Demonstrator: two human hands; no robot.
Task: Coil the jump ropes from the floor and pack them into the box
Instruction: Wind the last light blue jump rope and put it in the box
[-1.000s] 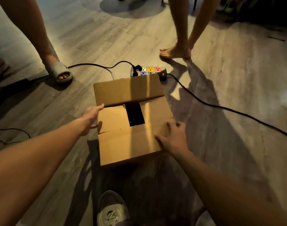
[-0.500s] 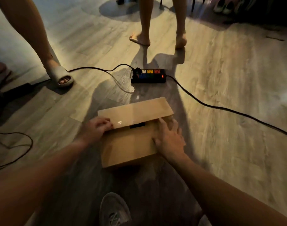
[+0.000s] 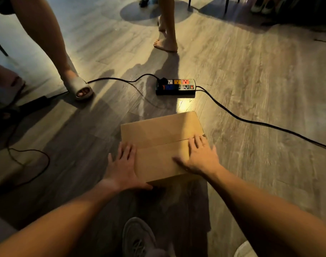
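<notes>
The cardboard box (image 3: 162,138) sits closed on the wooden floor (image 3: 260,75). Both hands lie flat on it, fingers straight: the left hand (image 3: 122,166) over its near-left edge, the right hand (image 3: 199,156) across the flap seam. Bare boards lie to its right. Beyond its far edge sits a power strip (image 3: 176,87), its black cable (image 3: 251,121) trailing right, and a slippered foot (image 3: 78,88) stands far left.

Home interior: wood-plank floor (image 3: 251,80), barefoot legs (image 3: 166,41), shoes (image 3: 262,6) by wall.

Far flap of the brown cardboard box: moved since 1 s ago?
Yes. The far flap folded down toward the wearer and now lies flat on the brown cardboard box, no longer overlapping the black power strip beyond it.
</notes>
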